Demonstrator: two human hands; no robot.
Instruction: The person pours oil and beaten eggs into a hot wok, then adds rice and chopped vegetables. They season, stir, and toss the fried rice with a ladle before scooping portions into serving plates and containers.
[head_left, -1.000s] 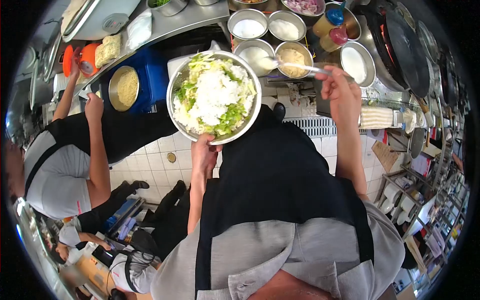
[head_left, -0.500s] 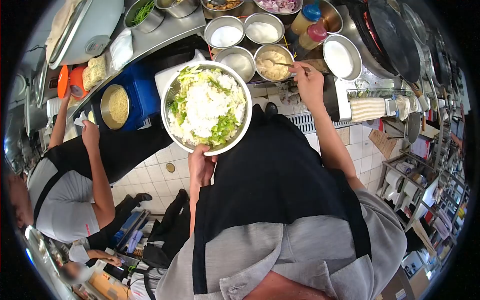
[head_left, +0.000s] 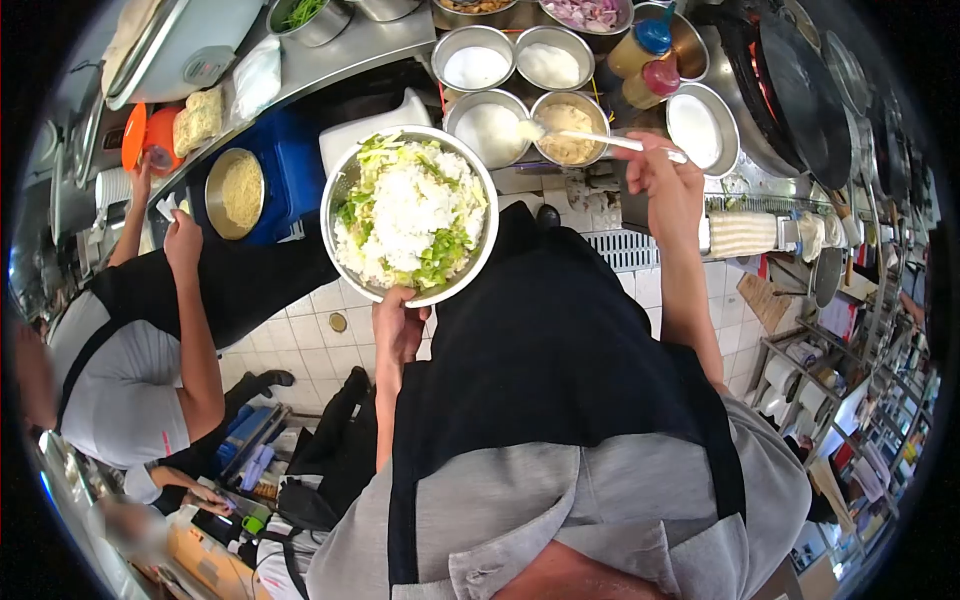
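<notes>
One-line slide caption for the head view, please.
Left hand holds a bowl of food; right hand holds a spoon over a tub of beige paste.

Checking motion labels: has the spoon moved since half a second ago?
Yes. The head of the spoon, then inside the tan paste bowl, has shifted left in view and now shows over that bowl's left rim.

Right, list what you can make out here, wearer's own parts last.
large bowl: 1, silver, centre
heaped food: 1 pile, white and green, inside it
white-filled bowls: 4, silver, far counter
yellow-filled bowl: 1, silver, among them
spoon: 1, silvery, over that bowl
squeeze bottles: 2, blue-topped and red-topped, upper right
pan: 1, black, upper right
bin: 1, blue, upper left
co-workers: at least 2, grey shirts, left
apron: 1, black, on wearer
left hand: 1, bare, holding large bowl
right hand: 1, bare, holding spoon
</notes>
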